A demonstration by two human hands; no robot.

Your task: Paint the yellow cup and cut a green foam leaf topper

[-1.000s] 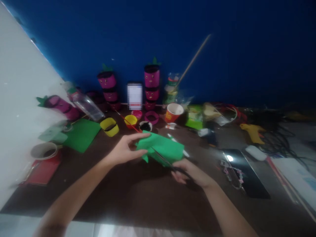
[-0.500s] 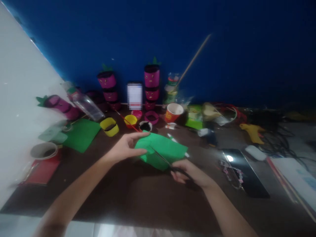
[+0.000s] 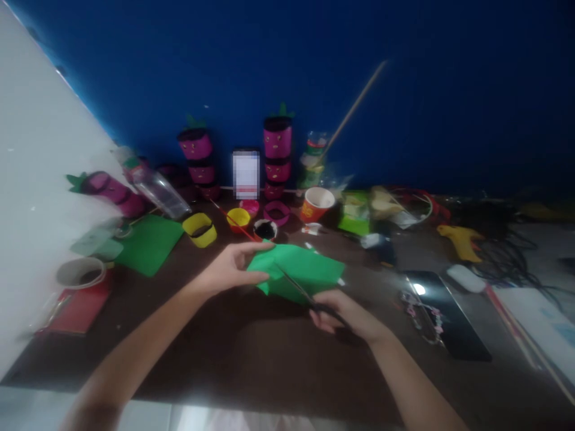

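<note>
My left hand [image 3: 236, 267] pinches the left end of a green sheet [image 3: 309, 266], thumb below and fingers above, holding it over the dark table. A pair of scissors [image 3: 296, 287] is in my right hand [image 3: 332, 311], fingers closed round its dark handles. The blades reach up and left across the sheet, their tips close to my left thumb. Whether the blades are parted is too blurred to tell. Just behind the sheet stand a small cup of black paint [image 3: 265, 230] and a yellow pot [image 3: 238, 219] with a red brush [image 3: 233, 221] leaning over it.
Purple stacked figures [image 3: 277, 143] with green tops line the blue wall. A second green sheet [image 3: 150, 245] lies left, near a red cup [image 3: 81, 274]. To the right are a phone [image 3: 453, 317] with a bracelet [image 3: 422, 317] and a yellow glue gun [image 3: 460, 240].
The green sheet has tilted slightly, its lower edge now higher and its right end shifted a little right. Both hands keep their grips in nearly the same place.
</note>
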